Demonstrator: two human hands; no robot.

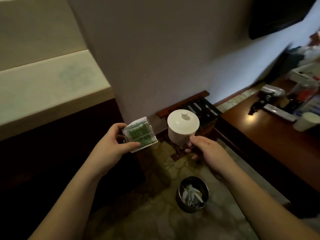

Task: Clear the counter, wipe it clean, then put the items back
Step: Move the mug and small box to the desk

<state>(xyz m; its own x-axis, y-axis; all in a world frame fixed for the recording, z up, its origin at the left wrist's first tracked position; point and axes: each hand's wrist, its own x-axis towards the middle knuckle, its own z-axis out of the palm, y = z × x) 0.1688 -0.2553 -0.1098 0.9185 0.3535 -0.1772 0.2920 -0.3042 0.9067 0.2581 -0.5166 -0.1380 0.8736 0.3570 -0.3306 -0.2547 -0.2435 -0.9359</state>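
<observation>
2 hands in view, both raised over the floor. Left hand closed around 1 clear holder packed with green-printed sachets, count of sachets unreadable. Right hand gripping the handle of 1 white lidded cup, lid seated, knob on top, cup upright. Holder and cup just beside each other, apart, neither resting on anything.

Below, 1 round metal bin standing on the patterned floor, white paper scraps inside. At left, 1 pale bench with a bare top, dark front beneath. At right, 1 reddish wooden bench carrying blurred clutter at its far end: 1 dark hair dryer, 1 white cup, other pieces too smeared to count. Against the plain wall, 1 wooden rack with dark straps. 1 dark screen mounted at upper right.
</observation>
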